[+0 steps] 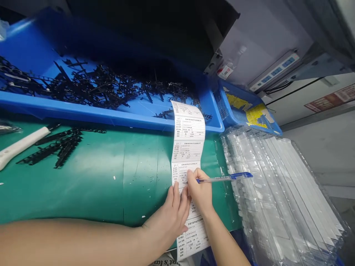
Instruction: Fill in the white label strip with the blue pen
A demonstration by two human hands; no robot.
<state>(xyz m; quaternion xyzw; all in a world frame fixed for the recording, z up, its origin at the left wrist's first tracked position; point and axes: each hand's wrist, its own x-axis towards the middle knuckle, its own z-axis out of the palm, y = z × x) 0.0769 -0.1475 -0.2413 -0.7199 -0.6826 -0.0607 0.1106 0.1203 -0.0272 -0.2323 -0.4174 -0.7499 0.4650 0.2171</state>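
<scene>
printed label strip (189, 136) is best held flat by the spread left hand (169, 214); beside it, the ballpoint pen (217, 179) is pinched in the right hand (201, 190).

Factory workshop; green workbench (141, 177), blue bin (83, 112), loose black parts (102, 87), stacked clear trays (280, 192)

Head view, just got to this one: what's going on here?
A person's right hand holds a pen with its tip at a printed label strip, apparently writing. The left hand lies flat on the strip. The strip's far end reaches over the front rim of a blue tray holding black parts.
</scene>
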